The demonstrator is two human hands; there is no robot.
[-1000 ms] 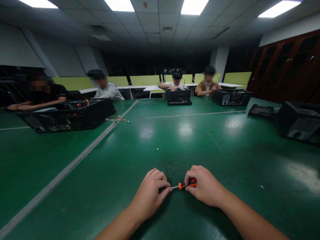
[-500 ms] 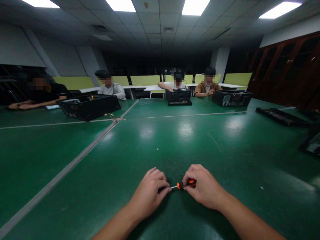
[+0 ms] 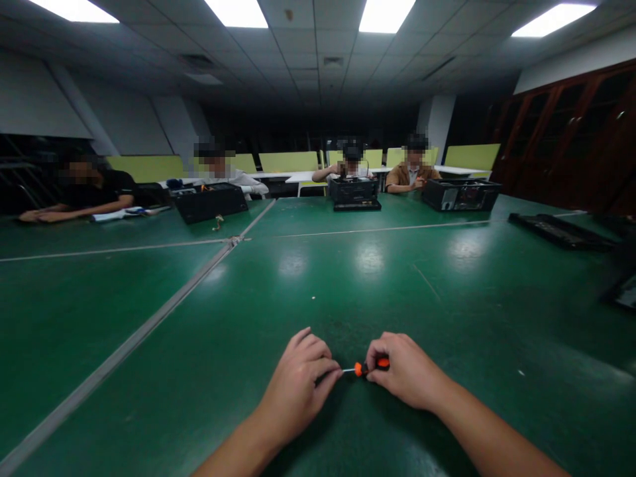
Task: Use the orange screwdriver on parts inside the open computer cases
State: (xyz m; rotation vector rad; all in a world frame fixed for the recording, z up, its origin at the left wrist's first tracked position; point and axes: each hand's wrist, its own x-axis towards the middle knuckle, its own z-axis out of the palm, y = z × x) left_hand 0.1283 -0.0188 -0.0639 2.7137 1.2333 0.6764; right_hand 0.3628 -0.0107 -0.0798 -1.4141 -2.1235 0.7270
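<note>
Compared with half a second earlier, the black case (image 3: 211, 204) at the far left had gone farther off and to the right, closer to a seated person (image 3: 238, 179) in a pale shirt, and more of the white papers (image 3: 116, 214) to its left showed; the left hand (image 3: 299, 381) and right hand (image 3: 408, 372) had hardly shifted. Between them, at the near part of the green worktop (image 3: 278, 291), was the screwdriver (image 3: 358, 370), roughly level, handle to the right, thin bright shaft to the left. Its handle was orange and black, with an orange collar where the shaft began. The right hand's grip was closed around the handle; the left hand's grip pinched the shaft's end between thumb and fingers. Beyond, the middle case (image 3: 354, 190) stood behind a low black part (image 3: 356, 206), and the far right case (image 3: 462, 194) showed metal parts on its near side, though the dim light left their contents hard to make out.
</note>
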